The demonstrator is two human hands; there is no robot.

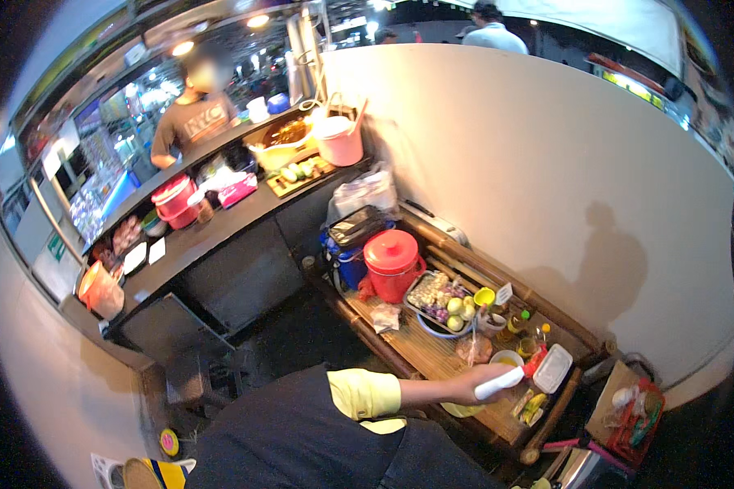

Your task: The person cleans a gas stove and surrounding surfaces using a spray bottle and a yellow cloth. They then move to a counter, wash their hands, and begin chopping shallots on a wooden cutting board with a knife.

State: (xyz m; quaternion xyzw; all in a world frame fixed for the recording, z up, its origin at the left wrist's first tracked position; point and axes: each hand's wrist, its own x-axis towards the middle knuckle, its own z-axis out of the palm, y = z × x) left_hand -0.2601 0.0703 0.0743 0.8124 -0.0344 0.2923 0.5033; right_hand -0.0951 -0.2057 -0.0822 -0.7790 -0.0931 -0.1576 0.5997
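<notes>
My left hand, at the end of a dark sleeve with a yellow cuff, is closed around a white elongated object whose kind is unclear. It hovers above a low bamboo bench. Just past it lie a red item and a white-lidded plastic box. Beside the fingers sits a small bowl of yellowish liquid. A yellow bowl-like thing shows partly under my forearm. Yellow packets rest by the bench's near end. My right hand is out of view.
A tray holds bulbs and round green produce, near a red lidded bucket. Across the dark counter, with its pink pot and cutting board, stands a person. A tall pale partition borders the bench.
</notes>
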